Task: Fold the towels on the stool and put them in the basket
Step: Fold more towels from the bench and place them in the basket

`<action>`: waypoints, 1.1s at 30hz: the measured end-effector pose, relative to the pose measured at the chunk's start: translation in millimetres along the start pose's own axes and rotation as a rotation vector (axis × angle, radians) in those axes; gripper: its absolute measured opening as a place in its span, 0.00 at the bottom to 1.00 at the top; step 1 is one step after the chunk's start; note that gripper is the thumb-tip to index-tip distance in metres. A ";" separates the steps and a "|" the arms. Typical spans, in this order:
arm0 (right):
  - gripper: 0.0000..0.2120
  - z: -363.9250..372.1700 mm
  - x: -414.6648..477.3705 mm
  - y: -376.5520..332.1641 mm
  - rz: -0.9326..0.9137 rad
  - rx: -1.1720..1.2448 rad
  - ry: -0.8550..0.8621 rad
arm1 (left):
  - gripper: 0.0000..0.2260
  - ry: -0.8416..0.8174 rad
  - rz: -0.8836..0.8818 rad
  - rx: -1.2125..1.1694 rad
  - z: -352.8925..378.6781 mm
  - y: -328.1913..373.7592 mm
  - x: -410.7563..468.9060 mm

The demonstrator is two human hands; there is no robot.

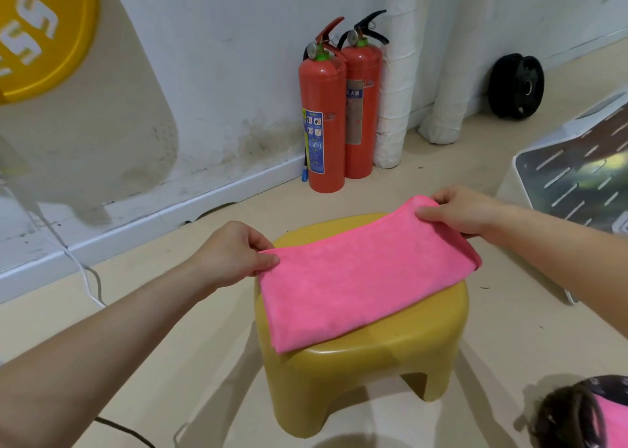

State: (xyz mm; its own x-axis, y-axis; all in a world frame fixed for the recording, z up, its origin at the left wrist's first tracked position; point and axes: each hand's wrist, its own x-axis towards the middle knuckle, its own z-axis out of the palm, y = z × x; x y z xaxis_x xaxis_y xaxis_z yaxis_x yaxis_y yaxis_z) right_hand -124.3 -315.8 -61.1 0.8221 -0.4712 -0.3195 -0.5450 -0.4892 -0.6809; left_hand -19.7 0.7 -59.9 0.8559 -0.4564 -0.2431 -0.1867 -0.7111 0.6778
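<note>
Both hands pinch towel: left hand, right hand on far corners. Towel lies folded on stool. Soft, light, limp; best held by corners.

Basket cut off by frame's bottom-right corner
</note>
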 end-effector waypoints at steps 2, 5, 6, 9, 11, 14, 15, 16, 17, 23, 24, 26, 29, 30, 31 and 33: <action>0.14 2.3 0.9 2.8 -0.024 -0.060 0.070 | 0.03 -0.010 -0.009 -0.022 -1.7 0.8 2.8; 0.17 6.4 0.8 4.3 -0.096 -0.208 0.176 | 0.05 -0.022 -0.024 -0.026 -3.3 0.9 6.3; 0.17 8.0 1.3 4.1 -0.114 -0.251 0.202 | 0.05 -0.023 -0.027 -0.016 -3.2 0.8 7.3; 0.19 12.6 4.0 4.9 -0.150 -0.358 0.256 | 0.03 0.006 -0.012 0.088 -0.3 0.8 10.1; 0.20 15.6 3.5 6.1 -0.174 -0.445 0.286 | 0.02 0.051 0.027 0.253 0.5 1.4 10.2; 0.19 20.8 0.2 10.1 -0.206 -0.574 0.334 | 0.06 0.097 0.063 0.368 -1.6 1.6 8.5; 0.17 21.8 -0.1 11.4 -0.199 -0.587 0.334 | 0.06 0.092 0.065 0.368 -3.0 1.2 8.3; 0.17 21.9 1.0 12.5 -0.168 -0.577 0.315 | 0.06 0.077 0.062 0.363 -4.6 0.7 8.2; 0.20 20.9 2.0 12.7 -0.111 -0.536 0.275 | 0.06 0.054 0.055 0.350 -5.7 0.3 8.1; 0.32 -6.9 1.2 9.5 0.244 0.017 -0.169 | 0.07 -0.070 0.027 0.218 -5.0 -0.4 9.0; 0.39 -12.0 0.7 10.6 0.250 0.031 -0.225 | 0.07 -0.094 0.018 0.193 -5.2 0.6 8.9; 0.49 -19.1 2.4 12.5 0.248 0.041 -0.296 | 0.07 -0.156 -0.009 0.133 -7.7 2.3 8.8; 0.29 -14.6 1.3 4.7 0.189 -0.030 -0.250 | 0.04 -0.181 -0.059 0.011 -13.2 -0.1 10.6; 0.20 -11.2 4.0 1.1 0.110 -0.059 -0.133 | 0.03 -0.148 -0.078 -0.045 -14.0 -2.4 12.0; 0.16 -7.6 8.6 -2.2 0.015 -0.087 0.012 | 0.02 -0.102 -0.098 -0.102 -14.0 -4.7 13.6; 0.20 1.4 11.7 -12.1 -0.120 -0.109 0.227 | 0.03 0.002 -0.144 -0.205 -11.9 -10.2 16.4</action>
State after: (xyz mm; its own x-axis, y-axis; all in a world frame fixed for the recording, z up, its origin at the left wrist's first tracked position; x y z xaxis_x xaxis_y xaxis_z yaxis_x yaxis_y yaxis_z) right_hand -107.8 -314.4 -57.5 0.8306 -0.5516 -0.0762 -0.4706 -0.6221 -0.6257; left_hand 2.0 6.9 -62.5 0.8674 -0.3576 -0.3460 0.0383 -0.6454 0.7629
